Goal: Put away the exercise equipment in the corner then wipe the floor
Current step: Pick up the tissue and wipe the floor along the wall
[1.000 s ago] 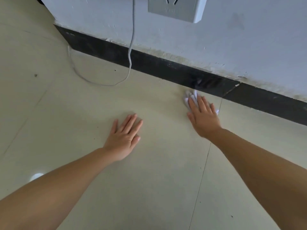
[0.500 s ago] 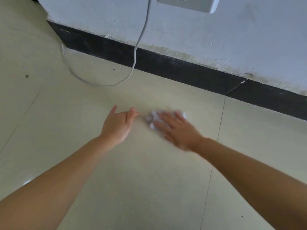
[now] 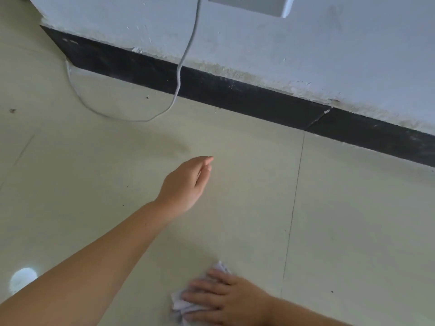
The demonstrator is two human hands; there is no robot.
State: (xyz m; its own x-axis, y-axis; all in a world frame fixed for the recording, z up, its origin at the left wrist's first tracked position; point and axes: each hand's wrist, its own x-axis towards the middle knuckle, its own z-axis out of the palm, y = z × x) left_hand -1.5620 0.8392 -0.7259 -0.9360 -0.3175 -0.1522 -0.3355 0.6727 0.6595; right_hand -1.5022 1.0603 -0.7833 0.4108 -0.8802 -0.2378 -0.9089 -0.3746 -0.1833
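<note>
Floor wiping is under way: right hand (image 3: 226, 300) presses a crumpled white cloth (image 3: 182, 307) flat-fingered onto the pale tiled floor (image 3: 353, 220), left hand (image 3: 186, 184) relaxed, empty; no exercise equipment in sight.

Open floor (image 3: 353, 231) betw. hands & w/ room to the right. Obstacles: cable (image 3: 122, 117) looped on tiles far left; wall (image 3: 353, 55) w/ black skirting (image 3: 235, 95) bounds far side.

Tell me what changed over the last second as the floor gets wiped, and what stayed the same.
The right hand swept the crumpled white cloth from beside the black baseboard leftward across the floor, then back toward the person, pressing it flat throughout. The left hand turned from palm-down onto its edge, holding nothing. The white cable still loops over the floor.
</note>
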